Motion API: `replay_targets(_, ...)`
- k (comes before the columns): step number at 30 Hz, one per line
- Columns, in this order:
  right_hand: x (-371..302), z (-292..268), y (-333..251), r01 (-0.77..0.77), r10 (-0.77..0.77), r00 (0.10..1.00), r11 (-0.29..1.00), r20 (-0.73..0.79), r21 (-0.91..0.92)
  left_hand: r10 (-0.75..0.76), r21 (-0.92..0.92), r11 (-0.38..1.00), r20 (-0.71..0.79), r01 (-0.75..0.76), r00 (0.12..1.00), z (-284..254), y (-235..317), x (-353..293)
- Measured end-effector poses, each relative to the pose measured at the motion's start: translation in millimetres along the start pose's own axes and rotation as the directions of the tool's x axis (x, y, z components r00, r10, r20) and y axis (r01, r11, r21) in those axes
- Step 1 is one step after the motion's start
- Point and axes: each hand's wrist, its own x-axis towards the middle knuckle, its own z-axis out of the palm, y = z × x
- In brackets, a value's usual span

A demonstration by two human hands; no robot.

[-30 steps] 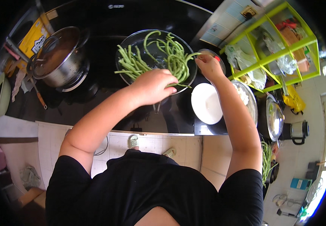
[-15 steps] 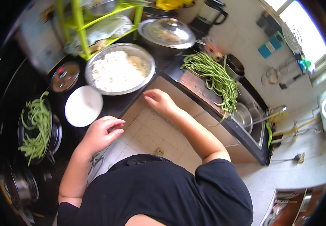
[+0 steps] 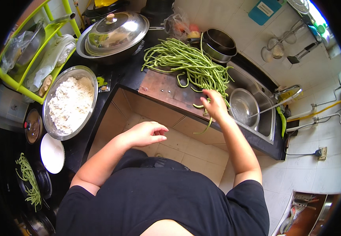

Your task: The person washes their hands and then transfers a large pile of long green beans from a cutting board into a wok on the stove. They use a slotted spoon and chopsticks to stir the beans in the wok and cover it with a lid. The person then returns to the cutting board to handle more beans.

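Observation:
Long green beans [image 3: 190, 63] lie in a tangled heap across a wooden cutting board [image 3: 154, 84] on the dark counter. My right hand [image 3: 214, 106] hovers at the heap's near right side, over the board's front edge. Its thumb and fingers are apart, and no bean shows between them; whether it touches the beans I cannot tell. Over the floor in front of my body is my left hand [image 3: 145, 133], fingers loosely bent, thumb apart, holding nothing. One stray bean [image 3: 208, 126] dangles over the counter's front edge, below the right hand.
Right of the board, a steel bowl [image 3: 244, 108] sits in the sink [image 3: 271, 129]. On the left are a metal basin [image 3: 93, 80] of white, floury crumbs, a white plate [image 3: 52, 153] and a dish of cut beans [image 3: 29, 181]. A lidded wok [image 3: 115, 35] stands behind, beside a green rack [image 3: 28, 67].
My body and view have turned right, toward the board. The right hand has moved from beside the metal basin to the beans; the left hand has left the white plate's side.

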Motion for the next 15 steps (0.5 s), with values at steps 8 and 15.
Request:
replay_targets(8, 166, 21, 20, -0.127, 0.272, 0.948, 0.794, 0.162, -0.594, -0.168, -0.189, 0.965, 0.077, 0.179, 0.983, -60, -34, 95)
replay_targets(15, 179, 45, 17, 0.124, -0.03, 0.979, 0.874, 0.204, -0.469, -0.083, -0.171, 0.98, 0.112, 0.102, 0.99, -83, -66, 184)
